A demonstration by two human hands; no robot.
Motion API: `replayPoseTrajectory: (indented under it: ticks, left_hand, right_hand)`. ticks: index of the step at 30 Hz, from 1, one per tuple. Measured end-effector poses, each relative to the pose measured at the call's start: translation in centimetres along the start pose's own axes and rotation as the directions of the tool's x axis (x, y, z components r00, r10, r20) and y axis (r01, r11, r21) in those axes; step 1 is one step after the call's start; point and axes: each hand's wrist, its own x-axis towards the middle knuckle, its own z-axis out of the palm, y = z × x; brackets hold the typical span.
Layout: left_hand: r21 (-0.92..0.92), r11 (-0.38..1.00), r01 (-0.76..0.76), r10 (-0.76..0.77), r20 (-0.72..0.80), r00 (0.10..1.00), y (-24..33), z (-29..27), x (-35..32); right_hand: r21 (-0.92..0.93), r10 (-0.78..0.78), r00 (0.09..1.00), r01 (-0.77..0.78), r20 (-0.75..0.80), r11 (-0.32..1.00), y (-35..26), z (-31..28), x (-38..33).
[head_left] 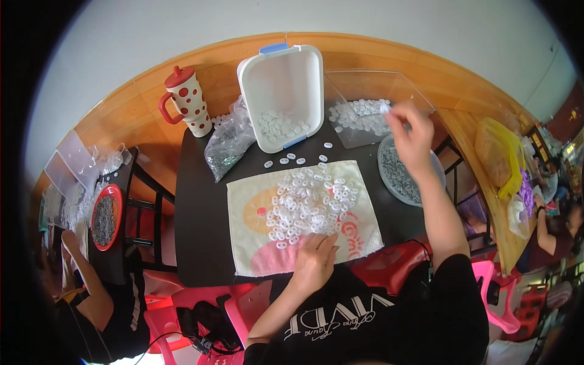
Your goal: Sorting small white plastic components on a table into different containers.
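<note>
A heap of small white oval plastic pieces with two holes (pixel 304 204) is spread over a patterned towel (pixel 249 188). At the near edge of the heap is my left hand (pixel 315 260), its fingers curled together; what they hold, if anything, is hidden. My right hand (pixel 412 137) is raised at the right, with thumb and forefinger pinching a small white piece (pixel 385 109). It is above the clear plastic box (pixel 398 76), which holds many white pieces (pixel 362 112). Below my right wrist, a round tub (pixel 403 173) is full of small grey metallic parts.
A white bin (pixel 280 79) with some white pieces stands at the back, beside a plastic bag of small parts (pixel 231 143) and a spotted tumbler (pixel 188 103). Several loose pieces lie behind the towel. Another person (pixel 91 286) sits left by a red bowl (pixel 106 218).
</note>
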Motion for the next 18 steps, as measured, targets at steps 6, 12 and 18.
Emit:
replayPoseTrajectory:
  ticks: [6,12,18]
  left_hand:
    - [-0.059,0.998,0.007,-0.008,-0.013,1.0,-0.2,0.1,0.0]
    - [-0.052,0.998,-0.039,0.041,0.046,0.998,-0.1,-0.3,0.1]
    - [-0.066,0.994,-0.087,0.09,0.044,0.995,-0.6,-0.3,0.2]
  right_hand:
    - [0.146,0.168,0.874,-0.26,0.456,0.955,-0.6,1.9,-4.4]
    - [-0.06,0.062,0.623,-0.025,0.78,0.998,-3.5,4.7,-12.5]
    - [0.123,-0.047,0.588,-0.089,0.807,0.988,-3.0,6.5,-12.6]
